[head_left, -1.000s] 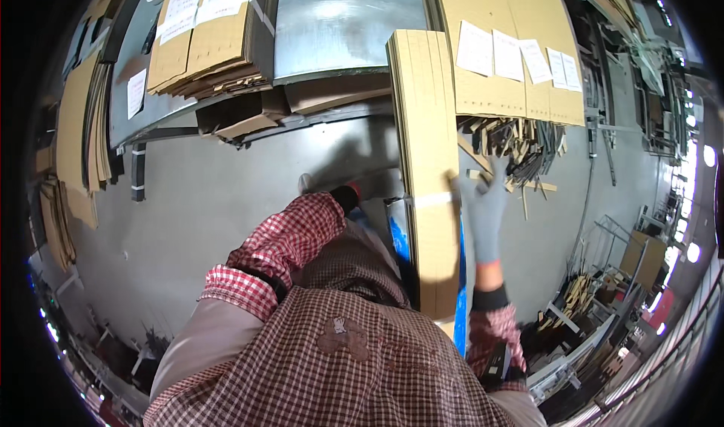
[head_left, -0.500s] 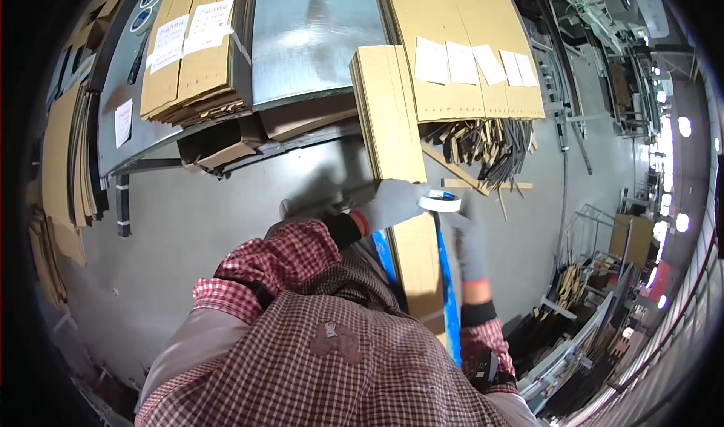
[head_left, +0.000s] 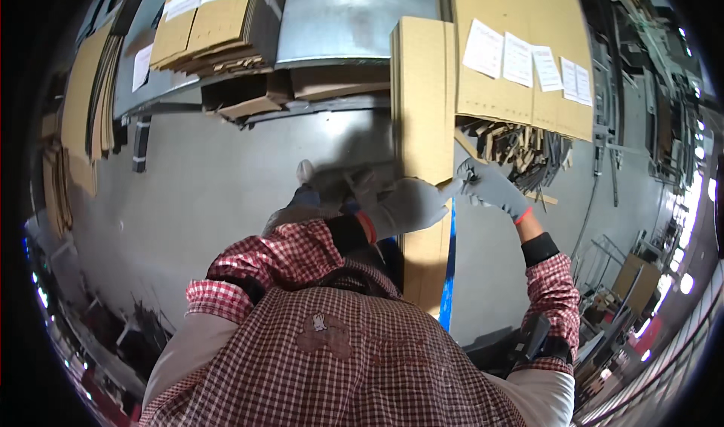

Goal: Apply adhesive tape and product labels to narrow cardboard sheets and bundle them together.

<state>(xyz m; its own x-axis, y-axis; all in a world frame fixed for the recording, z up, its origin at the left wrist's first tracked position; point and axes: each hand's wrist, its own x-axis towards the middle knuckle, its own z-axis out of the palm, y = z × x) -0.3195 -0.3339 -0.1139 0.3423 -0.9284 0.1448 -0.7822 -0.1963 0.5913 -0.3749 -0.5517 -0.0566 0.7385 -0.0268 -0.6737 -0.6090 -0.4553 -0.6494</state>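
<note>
A long, narrow stack of brown cardboard strips (head_left: 427, 118) runs from the metal table toward my body. My left hand (head_left: 407, 210), in a grey glove, lies across the stack with its fingers closed over the right edge. Just right of that edge is my right hand (head_left: 492, 187), also grey-gloved. Its fingers are curled close to my left fingertips, and what they pinch is too small and covered to make out. The white tape roll is not plainly visible now. Blue supports (head_left: 448, 291) show along the lower right side of the stack.
Cardboard stacks with paper labels lie on the metal table (head_left: 354, 19), one at left (head_left: 219, 27) and one at right (head_left: 520, 19). Loose scrap strips (head_left: 520, 152) hang below the right stack. A shoe (head_left: 305, 172) shows on the grey floor at left.
My right hand has moved up and come in beside my left fingertips. The white tape roll seen between the hands has gone from plain view. My view has shifted, moving the table up and right.
</note>
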